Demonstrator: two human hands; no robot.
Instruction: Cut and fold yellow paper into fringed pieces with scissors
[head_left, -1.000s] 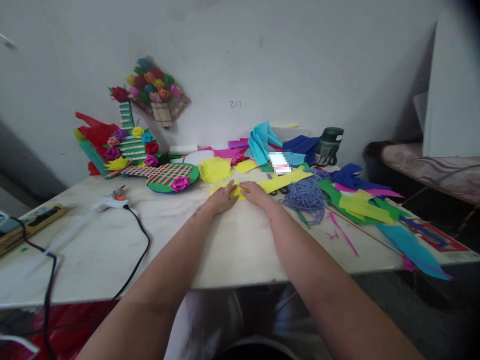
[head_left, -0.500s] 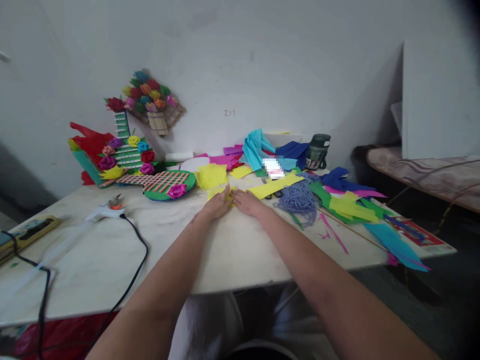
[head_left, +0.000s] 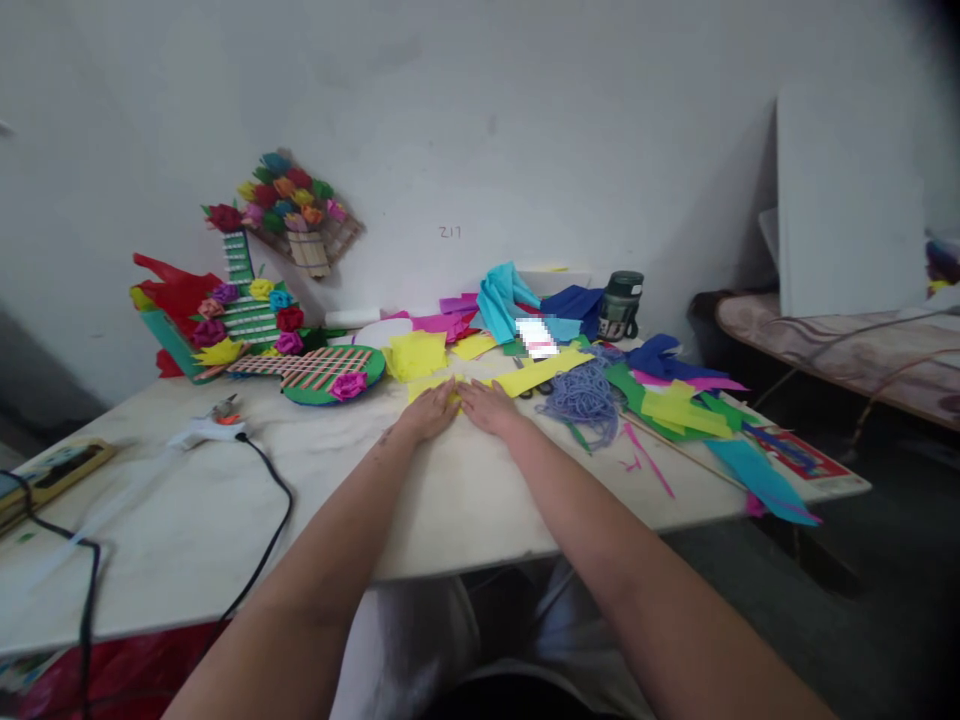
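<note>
A long strip of yellow crepe paper [head_left: 538, 374] lies across the table, its left part under my hands. My left hand [head_left: 433, 408] rests flat on it with the fingers stretched forward. Close beside it, my right hand [head_left: 486, 404] also lies flat, its fingertips on the paper and near those of the left. Some of the paper under my fingers is hidden. Just behind sits a crumpled yellow paper piece [head_left: 415, 355]. To the right of my right hand is a tangle of blue-grey yarn [head_left: 579, 393], with dark scissor handles partly visible beside it.
A green guitar-shaped craft [head_left: 330, 376] and a flower-decorated craft [head_left: 251, 318] stand left. A white glue gun [head_left: 206, 430] with a black cord lies nearer. Coloured paper [head_left: 506, 300] and a dark bottle [head_left: 621, 305] line the back. A thin stick [head_left: 686, 452] lies right.
My left thumb, raised before, is now lowered beside the fingers. Both hands stay on the yellow paper. The view has shifted slightly to the right.
</note>
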